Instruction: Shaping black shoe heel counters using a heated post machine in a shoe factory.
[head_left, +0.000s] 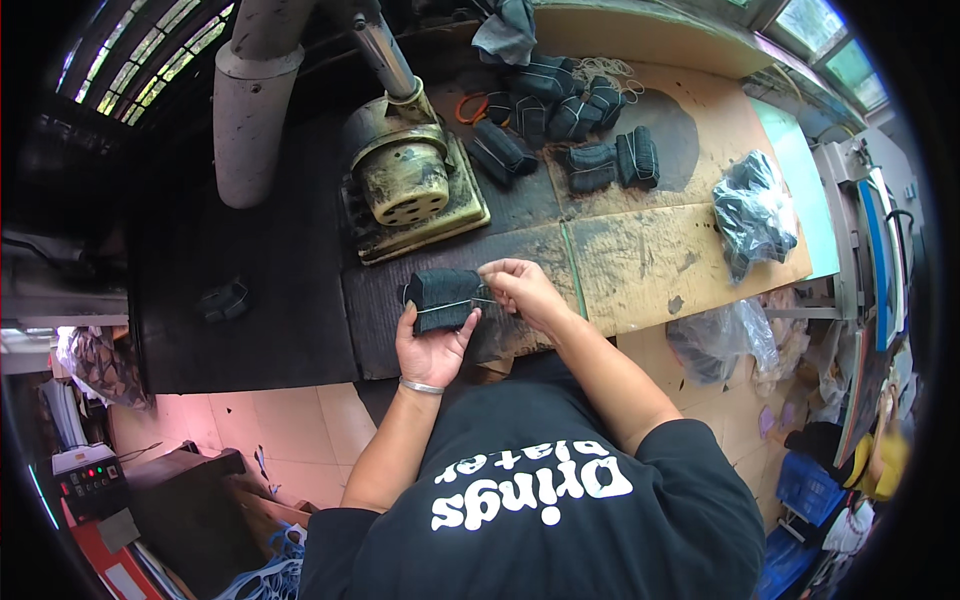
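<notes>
A dark block-shaped bundle [440, 290], apparently stacked fabric pieces, lies near the table's front edge with a thin white string [455, 304] running around it. My left hand [432, 350] grips it from the near side, the thumb at its left end and the fingers by its lower right corner. At the bundle's right end, my right hand [522, 288] is closed in a pinch, with a short length of the string stretched toward its fingers. The exact spot where those fingers meet the string is too small to make out.
A cream machine [405, 190] on a post stands just beyond the bundle. Several tied dark bundles [590, 168] lie at the back, near orange-handled scissors [470, 108] and loose cord [610, 75]. A plastic bag [755, 215] sits right; a pale pipe [255, 120] hangs left.
</notes>
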